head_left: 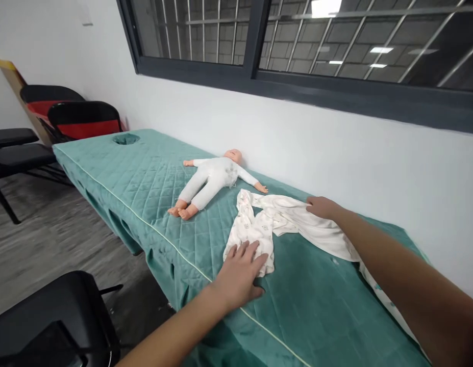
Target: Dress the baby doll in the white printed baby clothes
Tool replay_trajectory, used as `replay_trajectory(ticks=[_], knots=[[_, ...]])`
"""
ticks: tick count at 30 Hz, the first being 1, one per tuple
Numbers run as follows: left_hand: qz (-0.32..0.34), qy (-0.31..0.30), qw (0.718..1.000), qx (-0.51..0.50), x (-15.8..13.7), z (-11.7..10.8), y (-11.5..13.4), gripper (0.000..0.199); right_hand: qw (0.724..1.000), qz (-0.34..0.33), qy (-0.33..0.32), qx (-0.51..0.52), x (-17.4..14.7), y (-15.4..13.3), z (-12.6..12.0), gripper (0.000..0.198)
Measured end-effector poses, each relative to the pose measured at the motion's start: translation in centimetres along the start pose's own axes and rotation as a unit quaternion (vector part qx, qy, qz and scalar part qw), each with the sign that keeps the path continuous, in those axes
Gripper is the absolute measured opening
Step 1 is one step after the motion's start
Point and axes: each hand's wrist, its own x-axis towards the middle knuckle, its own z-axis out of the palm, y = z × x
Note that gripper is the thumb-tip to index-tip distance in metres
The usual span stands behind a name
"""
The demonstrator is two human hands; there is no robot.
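A baby doll (213, 178) in a white body suit lies on its back on the green bed cover, arms spread, head toward the wall. To its right a small white baby garment with a faint print (247, 229) is spread out. Crumpled white cloth (316, 232) adjoins it and runs right; I cannot tell whether they are one piece. My left hand (240, 272) is open, palm down, fingertips on the lower edge of the printed garment. My right hand (323, 208) is closed on the far edge of the white cloth, near the wall.
The massage bed with its quilted green cover (144, 178) stands against a white wall under a barred window (297, 41). A face hole (126, 138) is at its far end. Folding chairs (85, 120) are at the far left, and a black chair (56, 321) is at the near left.
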Motion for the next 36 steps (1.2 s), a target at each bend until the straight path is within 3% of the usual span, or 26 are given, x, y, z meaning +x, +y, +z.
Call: replay_trajectory(ticks=[5,10,13,16,19,22,24,26,28,31,33,36], knots=[[-0.021,0.057,0.992,0.115,1.0,0.4,0.9,0.037,1.000,-0.001,-0.003,0.002,-3.5,-1.7,-2.7,0.032],[0.008,0.041,0.980,0.194,2.3,-0.1,0.3,0.042,1.000,-0.024,0.006,0.010,-8.5,-2.7,-5.8,0.036],[-0.017,0.038,0.989,0.140,2.8,-1.2,-1.1,0.052,0.999,-0.032,0.016,0.018,-11.5,-3.2,-7.3,0.039],[-0.061,0.086,0.994,0.008,3.4,-3.1,-1.0,0.043,0.997,-0.039,0.038,0.047,-13.5,-3.8,-8.5,0.041],[0.007,0.143,0.983,-0.112,4.0,-6.0,2.0,0.036,0.989,-0.081,0.062,0.103,-14.6,-5.4,-9.6,0.041],[0.114,0.187,0.966,-0.137,4.8,-9.1,6.4,0.023,0.971,-0.156,0.064,0.169,-15.5,-7.7,-11.4,0.042],[0.143,0.273,0.943,-0.125,5.6,-10.5,9.0,0.010,0.958,-0.198,0.032,0.206,-16.3,-9.3,-12.8,0.041],[0.145,0.337,0.921,-0.134,6.3,-11.3,10.7,0.012,0.945,-0.226,-0.003,0.238,-17.4,-10.4,-14.1,0.038],[0.125,0.319,0.922,-0.180,6.9,-11.5,11.8,0.021,0.935,-0.235,-0.017,0.264,-18.6,-10.7,-15.0,0.037],[0.092,0.217,0.944,-0.229,7.0,-11.4,12.5,0.028,0.933,-0.219,-0.031,0.282,-20.6,-10.0,-15.5,0.040],[0.092,0.166,0.965,-0.183,6.8,-11.8,12.6,0.029,0.936,-0.208,-0.049,0.278,-22.1,-9.1,-15.7,0.042],[0.084,0.143,0.986,-0.008,6.4,-13.1,12.8,0.018,0.958,-0.153,-0.042,0.238,-24.2,-7.7,-15.7,0.038]])
